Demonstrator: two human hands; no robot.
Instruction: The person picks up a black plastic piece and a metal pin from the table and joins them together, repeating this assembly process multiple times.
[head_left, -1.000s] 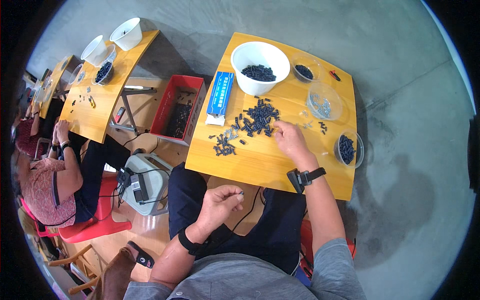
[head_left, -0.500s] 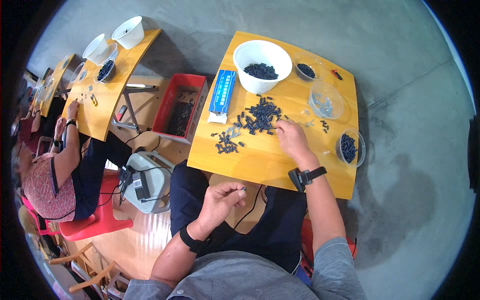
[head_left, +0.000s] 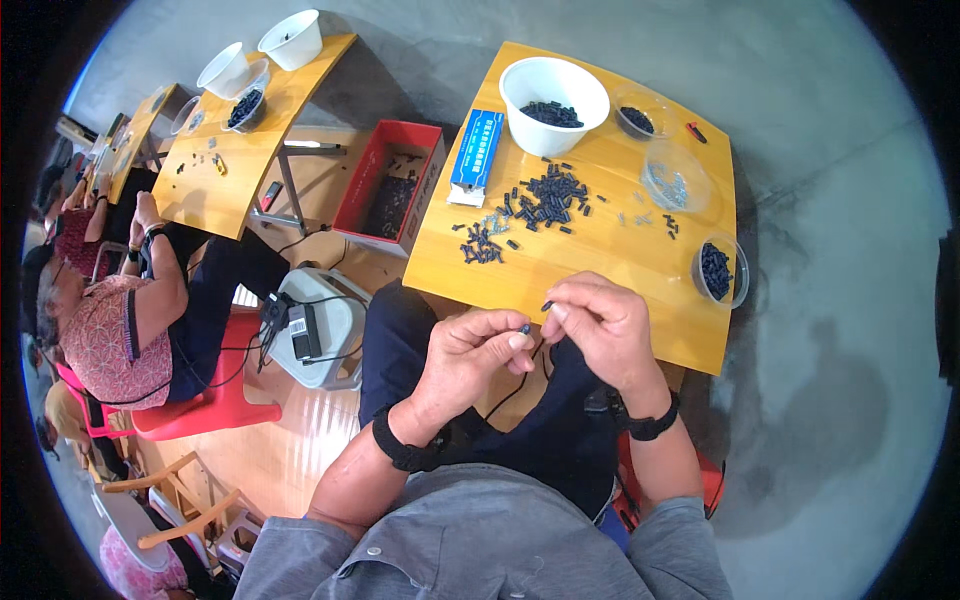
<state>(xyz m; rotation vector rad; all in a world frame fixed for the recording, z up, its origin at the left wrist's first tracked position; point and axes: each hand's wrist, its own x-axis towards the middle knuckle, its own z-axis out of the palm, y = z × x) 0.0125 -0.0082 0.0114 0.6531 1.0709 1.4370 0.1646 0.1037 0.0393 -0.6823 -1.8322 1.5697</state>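
Over my lap, at the table's near edge, my two hands are close together. My left hand (head_left: 475,352) pinches a small dark plastic piece (head_left: 525,329) between thumb and forefinger. Facing it, my right hand (head_left: 603,325) grips a small black tubular piece (head_left: 547,306) at its fingertips; the two pieces are apart. Beyond them on the wooden table (head_left: 600,265) lies a pile of short black tubular pieces (head_left: 552,195). A smaller heap of dark, slender pieces (head_left: 483,246) lies to its left, mixed with some clear ones.
A white bowl (head_left: 513,105) of black pieces and a blue box (head_left: 477,155) stand behind the pile. Clear tubs (head_left: 742,275) line the right side, near a red-and-black tool (head_left: 696,132). Left are a red bin (head_left: 362,178), a grey stool (head_left: 318,325) and a seated person (head_left: 120,325).
My right hand has come back from the pile to beside my left hand, carrying a black tubular piece. My left hand keeps its pinch. The whole view has shifted slightly.
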